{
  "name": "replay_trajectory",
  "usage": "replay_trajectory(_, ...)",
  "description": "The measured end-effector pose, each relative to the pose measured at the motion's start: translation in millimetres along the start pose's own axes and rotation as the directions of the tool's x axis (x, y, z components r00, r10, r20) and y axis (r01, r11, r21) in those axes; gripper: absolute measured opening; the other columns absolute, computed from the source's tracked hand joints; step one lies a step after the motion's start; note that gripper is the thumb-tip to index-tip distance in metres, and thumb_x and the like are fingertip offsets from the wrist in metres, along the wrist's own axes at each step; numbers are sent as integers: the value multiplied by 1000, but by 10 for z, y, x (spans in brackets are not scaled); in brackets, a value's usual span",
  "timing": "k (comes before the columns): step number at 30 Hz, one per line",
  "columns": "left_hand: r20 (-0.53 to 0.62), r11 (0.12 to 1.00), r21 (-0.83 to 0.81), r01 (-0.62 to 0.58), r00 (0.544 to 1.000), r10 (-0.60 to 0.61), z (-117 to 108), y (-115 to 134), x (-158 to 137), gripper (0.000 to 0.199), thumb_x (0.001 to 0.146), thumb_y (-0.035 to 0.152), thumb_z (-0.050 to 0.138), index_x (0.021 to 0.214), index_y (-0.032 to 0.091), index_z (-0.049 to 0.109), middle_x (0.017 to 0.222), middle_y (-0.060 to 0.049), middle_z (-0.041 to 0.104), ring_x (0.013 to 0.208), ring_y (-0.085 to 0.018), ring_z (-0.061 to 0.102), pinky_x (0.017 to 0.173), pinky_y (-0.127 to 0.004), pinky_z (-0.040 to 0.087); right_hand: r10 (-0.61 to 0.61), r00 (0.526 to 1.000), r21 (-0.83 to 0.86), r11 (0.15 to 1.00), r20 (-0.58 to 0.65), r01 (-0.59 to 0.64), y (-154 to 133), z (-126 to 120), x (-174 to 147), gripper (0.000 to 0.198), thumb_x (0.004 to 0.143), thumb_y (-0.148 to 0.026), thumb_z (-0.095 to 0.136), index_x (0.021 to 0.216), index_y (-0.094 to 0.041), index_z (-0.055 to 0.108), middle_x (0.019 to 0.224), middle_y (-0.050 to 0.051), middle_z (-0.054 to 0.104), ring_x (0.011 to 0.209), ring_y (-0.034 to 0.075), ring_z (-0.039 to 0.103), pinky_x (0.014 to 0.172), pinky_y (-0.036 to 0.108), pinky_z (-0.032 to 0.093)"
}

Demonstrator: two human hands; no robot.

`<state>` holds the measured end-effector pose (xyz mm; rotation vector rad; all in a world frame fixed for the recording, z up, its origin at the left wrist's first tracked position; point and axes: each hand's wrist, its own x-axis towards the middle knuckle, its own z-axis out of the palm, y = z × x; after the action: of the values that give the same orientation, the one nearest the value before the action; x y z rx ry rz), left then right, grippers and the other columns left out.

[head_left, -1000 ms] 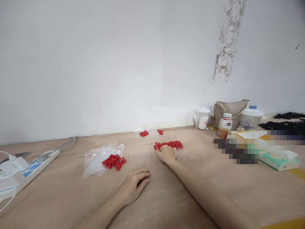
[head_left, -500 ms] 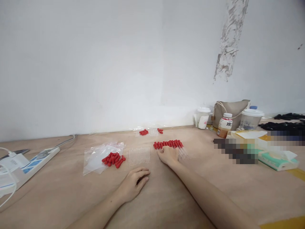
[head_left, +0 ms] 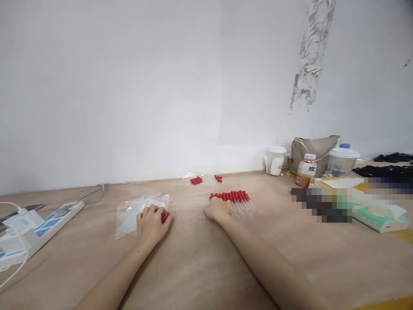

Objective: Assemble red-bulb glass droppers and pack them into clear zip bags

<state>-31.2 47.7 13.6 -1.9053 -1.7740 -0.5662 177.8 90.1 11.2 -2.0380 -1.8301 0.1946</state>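
My left hand (head_left: 151, 226) is curled over a heap of red rubber dropper bulbs (head_left: 165, 215), its fingers closing on a bulb. Most of the heap is hidden under the hand. At the right end of a row of thin clear glass tubes (head_left: 190, 212), my right hand (head_left: 218, 209) is closed, fingers together. What lies between those fingertips is hidden. Right beside and behind that hand, several assembled droppers (head_left: 237, 197) lie side by side, red bulbs away from me and clear tubes toward me. My right hand covers the leftmost ones in part.
A clear zip bag (head_left: 129, 217) lies under and left of the heap. Near the wall is another bag with red bulbs (head_left: 195, 180). A power strip (head_left: 61, 219) is on the left. A paper cup (head_left: 276, 161), drink bottle (head_left: 306, 170) and grey bag (head_left: 318, 150) stand at right.
My left hand has moved left and away from me onto the red bulbs. My right hand has shifted slightly left, from the droppers to the end of the tube row.
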Motion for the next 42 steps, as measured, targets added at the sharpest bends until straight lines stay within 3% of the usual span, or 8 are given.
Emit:
replay_trajectory(13, -49, 999, 40, -34, 998, 36, 67, 71, -3, 27, 79, 33, 45, 68, 16, 64, 81, -9, 56, 84, -26, 46, 73, -37, 29, 60, 990, 32, 997, 124, -64, -143, 23, 59, 23, 66, -25, 54, 84, -15, 63, 90, 13, 66, 86, 25, 60, 77, 37, 33)
replay_trajectory(17, -164, 993, -113, -39, 986, 20, -30, 113, -52, 23, 78, 34, 48, 73, 18, 64, 82, -7, 55, 84, -26, 46, 73, -37, 32, 6, 996, 51, 999, 94, -11, -136, 1, 25, 20, 69, -26, 51, 80, -14, 63, 86, 14, 66, 83, 26, 60, 76, 37, 34)
replay_trajectory(22, -143, 767, -571, -293, 955, 259, -126, 310, -208, 15, 80, 29, 49, 81, 19, 61, 84, -4, 52, 82, -19, 49, 74, -31, 39, -128, 992, 103, 986, -3, 128, 160, -178, -110, 25, 80, -27, 38, 81, -13, 58, 87, 14, 64, 82, 23, 59, 65, 29, 36)
replay_trajectory(25, -10, 635, -714, -293, 912, 410, -158, 451, -328, 11, 81, 22, 48, 80, 20, 59, 83, -2, 52, 77, -16, 51, 70, -27, 41, -206, 976, 133, 968, -67, 213, 495, -290, -278, 26, 85, -26, 30, 86, -14, 53, 86, 11, 62, 78, 17, 57, 63, 25, 36)
replay_trajectory(28, 78, 605, -756, -250, 883, 463, -175, 536, -414, 12, 81, 19, 46, 77, 19, 57, 81, -1, 52, 69, -13, 52, 61, -24, 42, -436, 891, 164, 876, -128, 453, 832, -327, -481, 21, 86, -23, 30, 86, -15, 49, 80, 6, 61, 70, 14, 54, 61, 23, 36)
replay_trajectory(32, 77, 602, -769, -217, 903, 423, -174, 594, -457, 15, 76, 18, 51, 90, 19, 57, 85, -2, 54, 68, -14, 54, 61, -26, 44, -622, 762, 101, 759, -180, 643, 1098, -259, -675, 20, 86, -22, 34, 93, -18, 52, 87, 6, 61, 78, 17, 54, 70, 28, 37)
replay_trajectory(36, 62, 599, -764, -241, 896, 439, -135, 676, -445, 19, 74, 24, 57, 92, 21, 62, 93, -3, 55, 84, -18, 55, 76, -30, 42, -659, 716, 100, 716, -232, 691, 1116, -169, -733, 23, 86, -19, 34, 98, -20, 54, 91, 4, 62, 83, 16, 54, 76, 30, 35)
replay_trajectory(42, 70, 594, -786, -172, 930, 362, -98, 768, -435, 15, 82, 27, 49, 79, 20, 62, 80, -2, 58, 78, -17, 55, 71, -28, 42, -685, 668, 115, 668, -291, 735, 1006, -176, -830, 27, 86, -18, 36, 106, -20, 53, 92, 5, 62, 81, 15, 54, 73, 30, 35)
